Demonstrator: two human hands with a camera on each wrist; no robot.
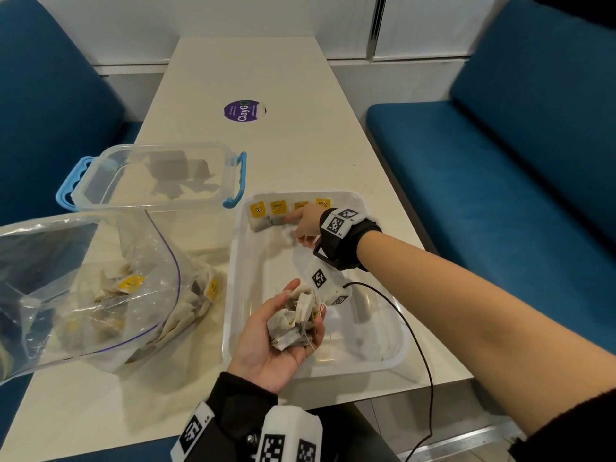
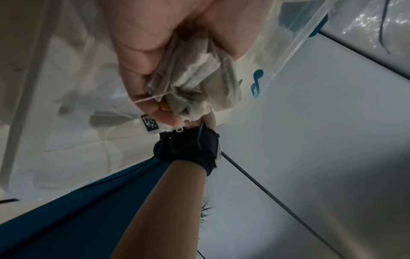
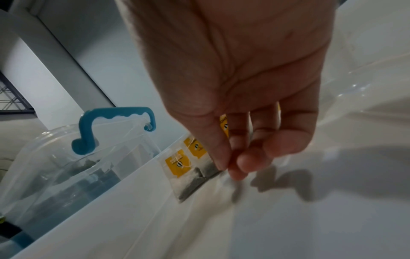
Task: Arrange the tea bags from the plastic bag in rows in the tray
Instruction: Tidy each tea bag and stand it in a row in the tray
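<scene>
My tray: 4 yellow-tagged tea bags in one row | my left hand cups a tea-bag bunch | my right hand fingertips touch row, grip unclear | table sticker "ClayGo"

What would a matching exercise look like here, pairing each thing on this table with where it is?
Things:
1. bunch of loose tea bags
2. row of yellow-tagged tea bags
3. zip-top plastic bag
4. purple round sticker

Places:
A. along the far wall of the white tray
B. cupped in the left hand
C. on the bare tabletop beyond the clear box with blue handles
D. lying open on the table, left of the tray

Pairs: 1-B, 2-A, 3-D, 4-C
</scene>
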